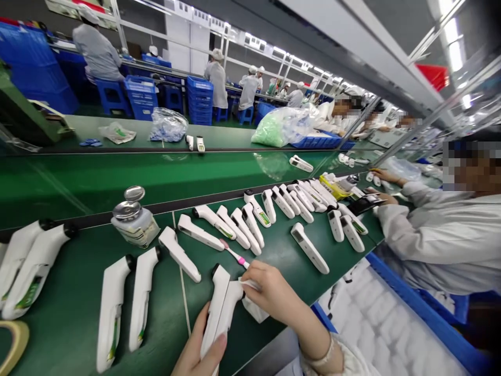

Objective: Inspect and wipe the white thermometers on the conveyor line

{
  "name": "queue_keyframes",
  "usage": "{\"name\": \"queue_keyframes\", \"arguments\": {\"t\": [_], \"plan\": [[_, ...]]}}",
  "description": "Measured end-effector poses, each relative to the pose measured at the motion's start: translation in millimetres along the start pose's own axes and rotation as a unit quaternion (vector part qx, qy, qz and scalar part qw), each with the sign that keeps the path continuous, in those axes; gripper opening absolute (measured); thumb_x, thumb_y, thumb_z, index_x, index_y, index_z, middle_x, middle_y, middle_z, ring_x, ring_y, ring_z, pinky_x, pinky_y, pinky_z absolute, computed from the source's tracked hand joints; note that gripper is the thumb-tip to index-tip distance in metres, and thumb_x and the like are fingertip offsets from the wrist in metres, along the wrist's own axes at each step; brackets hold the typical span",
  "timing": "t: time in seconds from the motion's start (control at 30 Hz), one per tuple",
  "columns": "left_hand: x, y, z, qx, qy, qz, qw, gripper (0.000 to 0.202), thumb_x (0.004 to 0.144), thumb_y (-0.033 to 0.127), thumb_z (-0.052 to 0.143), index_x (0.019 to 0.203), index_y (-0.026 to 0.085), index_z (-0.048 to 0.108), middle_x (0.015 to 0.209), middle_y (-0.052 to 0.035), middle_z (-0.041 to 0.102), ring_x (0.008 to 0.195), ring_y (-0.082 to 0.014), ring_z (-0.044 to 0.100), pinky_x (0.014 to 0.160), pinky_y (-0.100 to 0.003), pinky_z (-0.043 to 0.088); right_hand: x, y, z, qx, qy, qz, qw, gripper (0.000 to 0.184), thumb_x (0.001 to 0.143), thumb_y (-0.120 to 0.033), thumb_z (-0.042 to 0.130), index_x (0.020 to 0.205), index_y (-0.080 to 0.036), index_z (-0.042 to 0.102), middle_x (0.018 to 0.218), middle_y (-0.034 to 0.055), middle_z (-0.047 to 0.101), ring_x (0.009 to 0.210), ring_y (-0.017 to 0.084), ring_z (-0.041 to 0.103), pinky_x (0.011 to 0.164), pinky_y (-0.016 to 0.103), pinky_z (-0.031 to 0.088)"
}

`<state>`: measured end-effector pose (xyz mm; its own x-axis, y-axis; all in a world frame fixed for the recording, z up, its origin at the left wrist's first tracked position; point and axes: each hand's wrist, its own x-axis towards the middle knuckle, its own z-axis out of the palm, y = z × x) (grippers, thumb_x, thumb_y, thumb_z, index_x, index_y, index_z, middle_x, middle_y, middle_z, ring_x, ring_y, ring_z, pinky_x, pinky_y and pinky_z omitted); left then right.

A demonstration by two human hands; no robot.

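Note:
My left hand (205, 339) is closed around two white forehead thermometers (216, 300), held side by side with their heads pointing up. My right hand (270, 290) pinches a thin white wipe (250, 284) against the head of the nearer one. A pink and white toothbrush (235, 254) reaches up to the right fingers; whether it is held or lies on the bench I cannot tell. Below the right hand is a white folded piece (255, 312), partly hidden. More white thermometers (180, 253) lie on the green bench (164, 308) around my hands.
A dispenser bottle with a metal top (135, 222) stands at the back of the bench, left of centre. Tape (13, 339) lies at the left edge. Behind runs a green conveyor belt (117, 172). A co-worker (442, 224) sits to the right, beside a blue crate (426, 318).

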<state>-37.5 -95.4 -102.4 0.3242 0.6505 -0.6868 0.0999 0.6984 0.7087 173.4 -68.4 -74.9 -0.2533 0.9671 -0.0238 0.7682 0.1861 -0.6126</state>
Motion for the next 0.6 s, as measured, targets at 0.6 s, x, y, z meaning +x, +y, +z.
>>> {"name": "queue_keyframes", "arguments": {"t": [0.6], "plan": [[-4.5, 0.4, 5.6, 0.014, -0.007, 0.005, 1.0, 0.084, 0.075, 0.06, 0.053, 0.141, 0.014, 0.028, 0.131, -0.0129, 0.051, 0.118, -0.0283, 0.049, 0.097, -0.029, 0.039, -6.2, -0.4, 2.7, 0.017, 0.009, 0.011, 1.0, 0.011, 0.082, -0.012, 0.055, 0.083, -0.019, 0.064, 0.082, 0.0025, 0.059, 0.073, 0.015, 0.058, 0.062, 0.024, 0.044]]}}
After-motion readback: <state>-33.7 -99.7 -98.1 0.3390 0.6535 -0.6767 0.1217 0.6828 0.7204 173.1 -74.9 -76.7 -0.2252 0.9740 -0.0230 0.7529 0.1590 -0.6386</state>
